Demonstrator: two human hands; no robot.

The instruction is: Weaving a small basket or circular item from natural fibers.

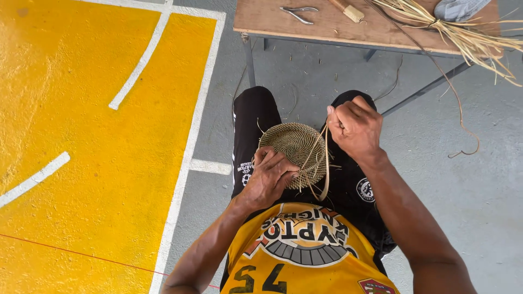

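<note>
So, looking straight down at a person sitting with a round woven disc (294, 149) resting on their lap, over black shorts (256, 117). Left hand (271, 175) is clamped on the near edge of the disc, fingers curled over the rim and pinning it in place. Right hand (355, 128) is up beside the disc's right edge, closed into a fist around a pale fibre strand (326, 163) that runs down from the fist and loops along the disc's right side. So the two hands are apart, one on each side of the weaving.

Up top there's a wooden table (272, 22) on a metal frame. On it: a pair of pliers (298, 13), a small wooden-handled tool (348, 11), and a bundle of dry straw (463, 32) hanging off the right end. One long dark strand trails down from the table onto the grey floor (468, 179). Left side of the floor is painted yellow (81, 136) with white lines. Person's wearing a yellow jersey (305, 256).
</note>
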